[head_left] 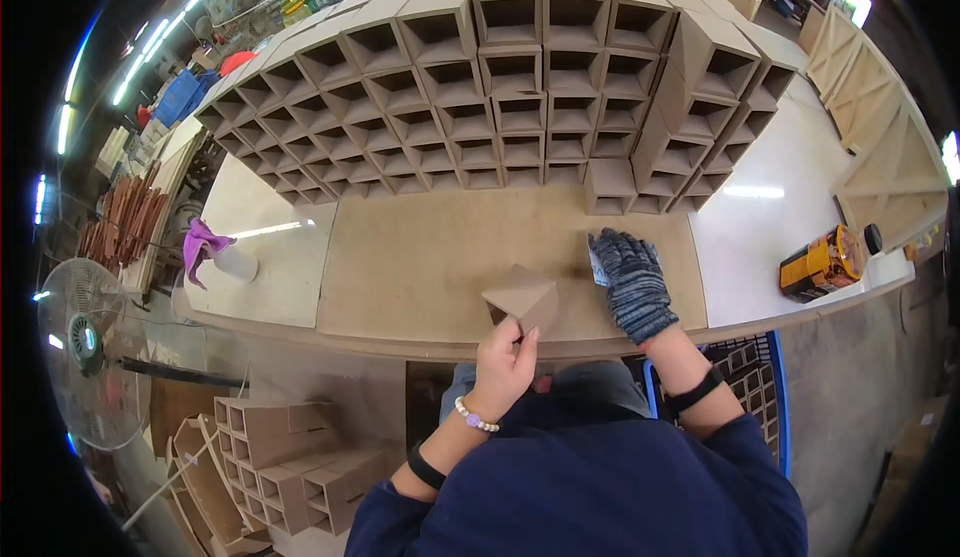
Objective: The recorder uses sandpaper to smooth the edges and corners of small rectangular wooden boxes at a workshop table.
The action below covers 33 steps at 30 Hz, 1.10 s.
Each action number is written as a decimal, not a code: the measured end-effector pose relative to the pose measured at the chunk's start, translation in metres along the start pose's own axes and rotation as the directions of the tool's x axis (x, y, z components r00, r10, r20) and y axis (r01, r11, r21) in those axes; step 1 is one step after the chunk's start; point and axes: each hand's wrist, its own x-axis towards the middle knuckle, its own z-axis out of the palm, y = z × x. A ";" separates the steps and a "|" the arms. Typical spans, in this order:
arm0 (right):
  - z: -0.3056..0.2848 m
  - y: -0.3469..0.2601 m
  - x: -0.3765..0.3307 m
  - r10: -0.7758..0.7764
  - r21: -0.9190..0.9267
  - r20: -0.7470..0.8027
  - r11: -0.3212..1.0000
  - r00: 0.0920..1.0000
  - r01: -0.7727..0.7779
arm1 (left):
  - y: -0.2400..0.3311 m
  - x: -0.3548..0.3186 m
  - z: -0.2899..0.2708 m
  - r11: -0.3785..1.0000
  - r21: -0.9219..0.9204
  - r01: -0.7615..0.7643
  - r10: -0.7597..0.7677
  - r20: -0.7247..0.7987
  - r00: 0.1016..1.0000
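Observation:
My left hand [506,365], bare with a beaded bracelet at the wrist, pinches the near edge of a small brown open-ended box [527,295]. The box is tilted, one corner toward the far side, just above the wooden board. My right hand [632,275], in a grey knitted glove, lies over a thin light blue-and-white piece [599,265] on the board. Only that piece's left edge shows; the fingers hide the rest, so its kind cannot be told. Beyond both hands rises a wide stack of matching open-ended boxes [520,115].
The wooden board [400,247] covers the table's middle. An orange-lidded plastic jar [822,264] lies at the right; a white container [236,262] with a purple cloth [203,247] stands left. A fan [90,347], more boxes [270,472] and a blue crate [778,397] are below.

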 end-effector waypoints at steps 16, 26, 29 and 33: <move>-0.043 -0.073 -0.005 -0.434 0.225 0.047 0.882 0.899 0.414 | -0.014 -0.010 -0.007 0.968 -0.194 0.157 -0.155 0.025 0.988; -0.017 -0.060 -0.013 -0.450 0.305 -0.120 0.831 0.885 0.464 | 0.000 0.004 -0.009 0.893 -0.370 0.256 -0.250 0.065 0.966; -0.004 -0.058 -0.009 -0.364 0.274 -0.027 0.893 0.931 0.357 | -0.014 0.000 -0.014 0.965 -0.199 0.172 -0.170 0.026 0.985; -0.009 -0.030 0.002 -0.207 0.076 -0.101 0.974 0.973 0.215 | 0.003 0.005 -0.012 0.954 -0.222 0.200 -0.182 0.102 0.978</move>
